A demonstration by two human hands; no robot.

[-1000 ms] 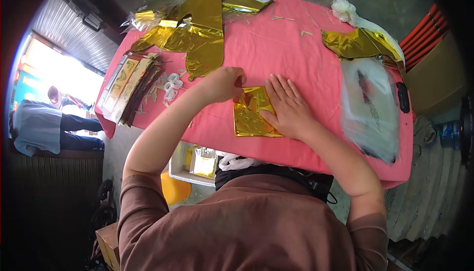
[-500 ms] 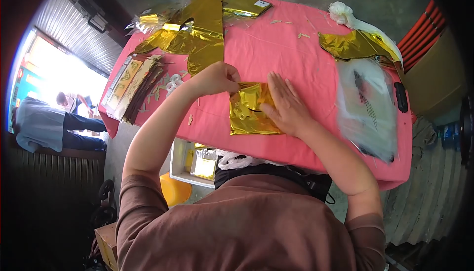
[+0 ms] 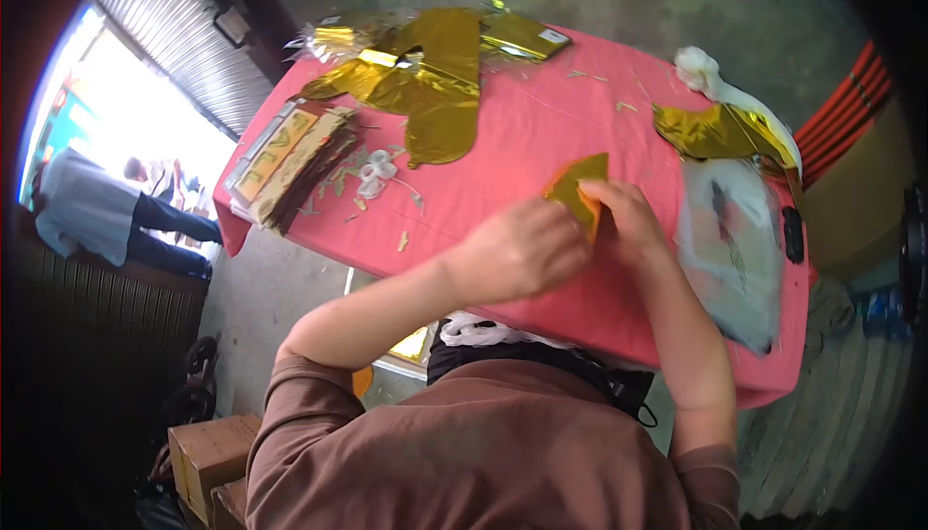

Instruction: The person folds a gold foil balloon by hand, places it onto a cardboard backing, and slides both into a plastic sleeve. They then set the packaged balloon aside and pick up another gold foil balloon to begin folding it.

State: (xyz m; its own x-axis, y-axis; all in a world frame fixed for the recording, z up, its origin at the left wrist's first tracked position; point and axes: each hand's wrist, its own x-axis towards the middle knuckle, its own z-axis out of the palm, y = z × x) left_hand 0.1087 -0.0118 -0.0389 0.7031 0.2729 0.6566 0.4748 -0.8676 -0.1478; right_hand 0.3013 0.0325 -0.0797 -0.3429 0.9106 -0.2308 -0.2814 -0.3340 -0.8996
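Observation:
A folded gold foil balloon [image 3: 578, 194] is held up at an angle above the pink-covered table. My right hand [image 3: 633, 224] grips its right side, the thumb lying across the foil. My left hand [image 3: 527, 248] is closed at its lower left edge, with the fingertips hidden from view. Further back lies a large flat gold foil balloon [image 3: 445, 95], spread out on the cloth. Coils of white ribbon [image 3: 375, 174] rest to the left, among small pale scraps.
A stack of printed cards [image 3: 295, 163] lies at the pink table's [image 3: 522, 148] left end. On the right are a clear plastic bag [image 3: 730, 250], another gold foil piece [image 3: 710, 131] and a black object [image 3: 793, 235]. Cardboard boxes [image 3: 213, 448] stand on the floor. Two people are in the doorway.
The foil balloon has been lifted off the cloth and tilted up, moving right. My right hand went from lying flat on it to gripping it. My left hand moved right and nearer my body.

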